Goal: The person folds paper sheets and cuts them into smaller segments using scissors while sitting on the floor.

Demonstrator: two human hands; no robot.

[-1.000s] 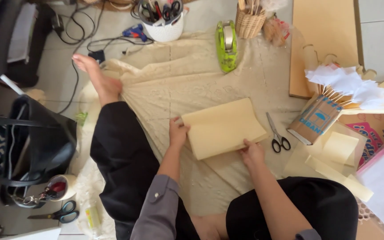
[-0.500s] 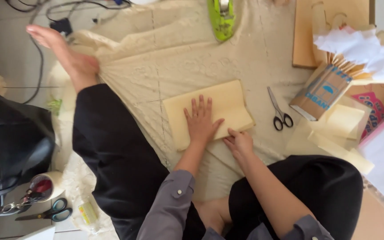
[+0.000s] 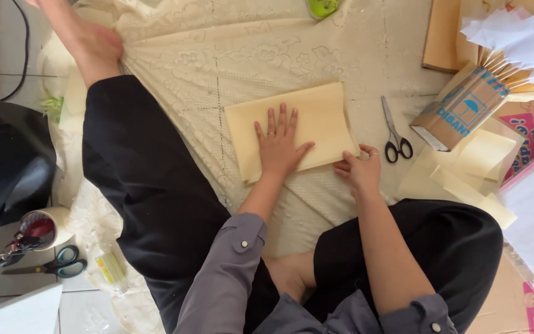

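Observation:
A folded sheet of cream paper (image 3: 316, 117) lies on a cream lace cloth (image 3: 217, 55) spread on the floor. My left hand (image 3: 277, 139) presses flat on the middle of the sheet, fingers spread, a ring on one finger. My right hand (image 3: 358, 168) pinches the sheet's near right corner between thumb and fingers. I sit cross-legged in black trousers (image 3: 143, 185), with one bare foot (image 3: 91, 43) out on the cloth to the upper left.
Black-handled scissors (image 3: 394, 135) lie just right of the sheet. A cardboard box (image 3: 461, 111) with sticks and white paper, loose cream sheets (image 3: 477, 164) and brown card (image 3: 443, 34) sit at the right. Teal scissors (image 3: 57, 265), a tape roll (image 3: 47, 226) and a black bag (image 3: 7, 167) lie left.
My left hand has slid from the sheet's left edge to its middle and flattened on it. My right hand stays at the near right corner. The view has moved closer.

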